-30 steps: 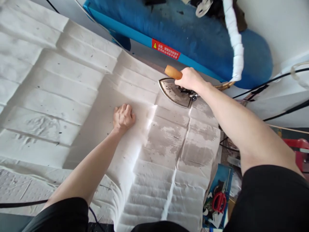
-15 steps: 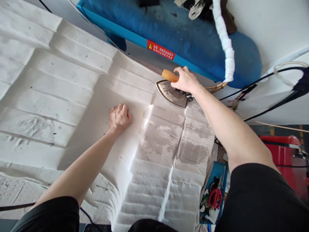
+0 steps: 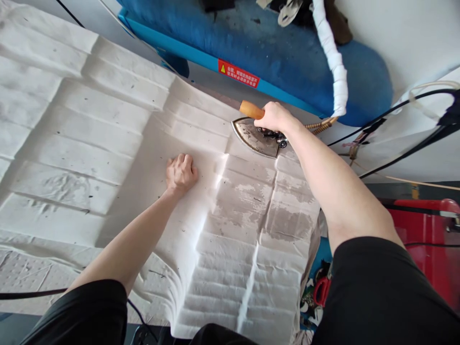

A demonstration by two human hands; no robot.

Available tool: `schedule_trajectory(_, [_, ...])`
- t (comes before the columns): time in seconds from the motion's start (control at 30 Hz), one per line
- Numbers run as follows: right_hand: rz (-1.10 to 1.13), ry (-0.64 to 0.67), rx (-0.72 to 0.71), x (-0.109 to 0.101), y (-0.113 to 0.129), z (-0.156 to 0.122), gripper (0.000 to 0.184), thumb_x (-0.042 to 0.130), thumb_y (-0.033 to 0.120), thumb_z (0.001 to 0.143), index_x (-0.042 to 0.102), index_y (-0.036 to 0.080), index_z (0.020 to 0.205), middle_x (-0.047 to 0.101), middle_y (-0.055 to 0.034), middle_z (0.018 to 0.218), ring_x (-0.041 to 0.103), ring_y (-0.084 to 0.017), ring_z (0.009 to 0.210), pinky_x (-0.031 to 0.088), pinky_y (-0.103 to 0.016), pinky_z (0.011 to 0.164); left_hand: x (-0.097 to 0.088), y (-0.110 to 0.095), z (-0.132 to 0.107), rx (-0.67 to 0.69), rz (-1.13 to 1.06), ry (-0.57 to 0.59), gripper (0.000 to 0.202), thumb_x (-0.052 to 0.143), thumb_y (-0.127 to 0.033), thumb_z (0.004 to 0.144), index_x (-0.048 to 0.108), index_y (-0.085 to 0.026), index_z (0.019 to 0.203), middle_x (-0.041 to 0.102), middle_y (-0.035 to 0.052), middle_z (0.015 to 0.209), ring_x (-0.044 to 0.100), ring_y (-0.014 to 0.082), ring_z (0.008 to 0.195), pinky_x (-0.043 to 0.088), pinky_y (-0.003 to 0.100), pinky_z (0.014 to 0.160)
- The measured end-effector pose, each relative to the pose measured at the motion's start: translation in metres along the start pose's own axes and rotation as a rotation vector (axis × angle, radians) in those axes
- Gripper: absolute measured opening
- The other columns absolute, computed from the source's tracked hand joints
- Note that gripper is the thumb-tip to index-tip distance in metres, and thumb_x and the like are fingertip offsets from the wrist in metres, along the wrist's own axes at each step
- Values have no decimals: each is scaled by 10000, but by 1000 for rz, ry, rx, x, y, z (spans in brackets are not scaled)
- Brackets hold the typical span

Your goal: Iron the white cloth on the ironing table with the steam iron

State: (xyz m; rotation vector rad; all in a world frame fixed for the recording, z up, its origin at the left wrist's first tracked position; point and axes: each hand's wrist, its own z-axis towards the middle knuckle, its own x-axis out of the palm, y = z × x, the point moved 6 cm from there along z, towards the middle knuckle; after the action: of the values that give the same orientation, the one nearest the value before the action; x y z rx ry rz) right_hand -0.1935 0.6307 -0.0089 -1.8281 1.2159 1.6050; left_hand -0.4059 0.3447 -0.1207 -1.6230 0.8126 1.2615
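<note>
Our left hand (image 3: 180, 175), curled into a loose fist, pressed on the white cloth (image 3: 108, 139); at the cloth's far edge, just beside the blue board (image 3: 251, 52), our right hand (image 3: 275, 118) wrapped around the wooden handle (image 3: 251, 109) of an iron (image 3: 254, 138) resting there.

Left hand (image 3: 181, 175) curled — right hand (image 3: 275, 119) clenched

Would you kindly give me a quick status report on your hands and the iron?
Right hand gripping iron's wooden handle; iron at white cloth's far edge. Left hand fisted on cloth. White-wrapped cord runs up behind iron.
</note>
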Motion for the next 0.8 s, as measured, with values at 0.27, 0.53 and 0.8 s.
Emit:
schedule_trajectory(0.27, [-58,59,92,-4,6,-6,496,738,511,845,723,105,1130,734,-164,1058,714,-385,1097,586,-482,934,1,0,1,9,5,-30,171,505,-205,861,623,-183,984,668,174,1052,639,358,1006,415,476,948])
schedule_trajectory(0.53, [-12,103,97,-2,4,-4,423,731,484,862,742,99,1038,744,-149,932,748,-351,960,609,-478,841,4,2,1,19,19,-60,149,518,-207,857,611,-187,971,667,159,1049,640,346,1003,418,466,949])
schedule_trajectory(0.8, [-11,63,91,-7,10,-8,430,761,479,830,740,101,1034,750,-153,934,737,-364,994,594,-495,895,5,2,1,32,36,-68,160,508,-209,863,618,-182,976,667,164,1047,641,347,999,420,471,943])
